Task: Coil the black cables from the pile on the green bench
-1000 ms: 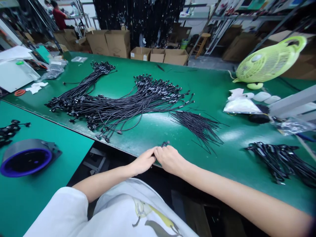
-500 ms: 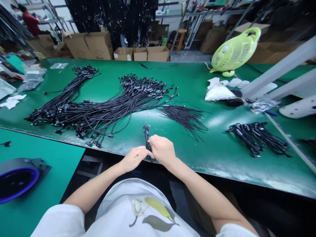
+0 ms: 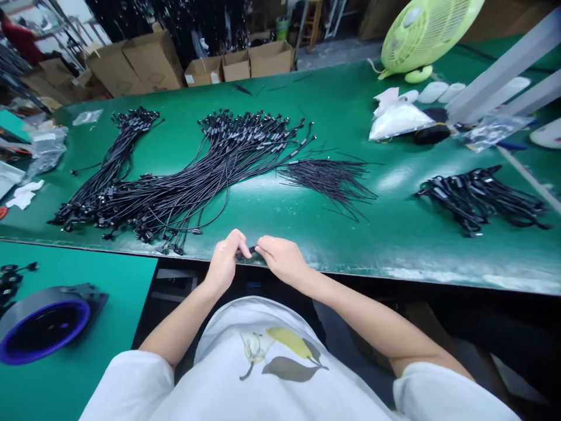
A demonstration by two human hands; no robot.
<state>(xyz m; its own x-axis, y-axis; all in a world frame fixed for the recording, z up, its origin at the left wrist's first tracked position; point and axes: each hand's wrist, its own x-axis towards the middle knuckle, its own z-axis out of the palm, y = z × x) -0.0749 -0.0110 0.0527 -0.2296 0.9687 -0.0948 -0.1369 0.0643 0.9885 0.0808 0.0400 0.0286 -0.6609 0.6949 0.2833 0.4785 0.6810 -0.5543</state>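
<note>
**Green bench (image 3: 363,234): lot at the near edge**

Left hand (image 3: 227,261): fingers curled, thumb and fingertips pinching a black connector (image 3: 245,254) just above the bench's near edge. Right hand (image 3: 283,260): fingertips closed on the same connector from the opposite side. Both hands were grasping, with knuckles nearly meeting; the fingers hid most of the connector.

Other contents, placed from the bench:
- Cable pile (image 3: 175,199): large, black, lying on the bench just beyond the hands, its strands fanned out.
- Loose wires (image 3: 328,181): thin, black, on the bench, touching the pile's right end.
- Cable bundle (image 3: 473,196): smaller, black, on the bench's right side.
- White bag (image 3: 398,123): on the bench's far right, near the bundle.
- Lime fan (image 3: 425,35): at the bench's far edge.
- Cardboard boxes (image 3: 236,67): beyond the far edge.
- Teal table (image 3: 74,380): beside the near edge, left, bearing a blue-rimmed fixture (image 3: 44,327).
- Co-worker (image 3: 21,44): in red, well beyond the bench, far left.
</note>
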